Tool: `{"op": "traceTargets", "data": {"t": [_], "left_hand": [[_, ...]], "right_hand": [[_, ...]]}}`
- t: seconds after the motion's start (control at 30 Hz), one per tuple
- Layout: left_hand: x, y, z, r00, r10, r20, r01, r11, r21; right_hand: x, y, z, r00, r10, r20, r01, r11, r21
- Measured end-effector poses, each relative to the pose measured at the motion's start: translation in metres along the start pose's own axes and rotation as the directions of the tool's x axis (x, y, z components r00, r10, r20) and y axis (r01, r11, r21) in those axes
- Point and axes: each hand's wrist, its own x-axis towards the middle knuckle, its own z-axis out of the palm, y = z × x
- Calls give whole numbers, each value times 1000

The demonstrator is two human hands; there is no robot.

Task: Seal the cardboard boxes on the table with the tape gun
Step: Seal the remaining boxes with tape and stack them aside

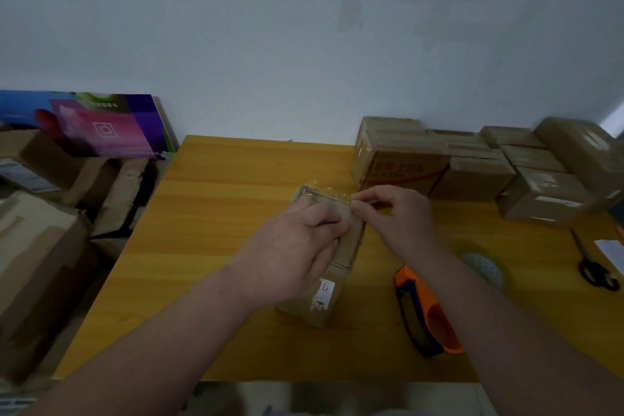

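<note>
A small cardboard box (341, 267) stands in the middle of the yellow wooden table (216, 213), with clear tape over its top. My left hand (297, 246) lies over the box top, its fingers curled down on the tape. My right hand (398, 213) pinches the tape's edge at the box's far right corner. The orange and blue tape gun (427, 317) lies on the table to the right of the box, beside my right forearm, and neither hand holds it.
Several taped cardboard boxes (472, 162) are stacked at the table's back right. Black scissors (594, 267) and a white paper lie at the right edge. More boxes (40, 230) and a colourful carton (101, 125) are piled left of the table.
</note>
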Motion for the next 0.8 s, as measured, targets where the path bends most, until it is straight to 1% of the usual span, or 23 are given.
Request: {"op": "traceTargets", "data": {"t": [0.07, 0.1, 0.2, 0.3, 0.43, 0.53, 0.57, 0.6, 0.67, 0.7, 0.73, 0.8], "left_hand": [[-3, 0, 4, 997, 25, -68, -24, 1000, 11], [-4, 0, 6, 995, 31, -99, -29, 999, 23], [-7, 0, 10, 985, 17, -172, -8, 998, 57], [-7, -2, 13, 980, 12, -199, 2, 997, 71], [-5, -1, 13, 973, 56, -224, -41, 997, 71], [-4, -7, 11, 983, 77, -164, -76, 997, 10], [-4, -9, 9, 987, 87, -135, -89, 996, -4], [-3, -12, 7, 990, 96, -106, -98, 995, -13], [-2, -14, 3, 992, 103, -72, -105, 994, -25], [-3, -15, 2, 992, 104, -65, -106, 994, -33], [-4, -15, 1, 993, 102, -61, -105, 994, -42], [-7, -15, 1, 993, 95, -63, -98, 994, -52]], "right_hand": [[-5, 3, 2, 997, -74, -22, 74, 997, -10], [-6, 4, 2, 990, -138, -35, 137, 990, -35], [-10, 10, 2, 942, -336, -10, 332, 934, -132], [-15, 19, -5, 891, -438, 116, 453, 864, -219], [-19, 24, -22, 814, -498, 298, 577, 750, -324], [-15, 20, -30, 743, -550, 380, 669, 596, -445], [-11, 18, -31, 744, -546, 384, 666, 567, -485], [-8, 13, -31, 765, -512, 390, 642, 563, -521], [2, 5, -29, 810, -351, 470, 583, 577, -573], [7, 3, -26, 807, -253, 533, 567, 582, -583], [10, 1, -22, 788, -188, 586, 572, 575, -585], [12, -1, -13, 757, -153, 636, 591, 576, -565]]}}
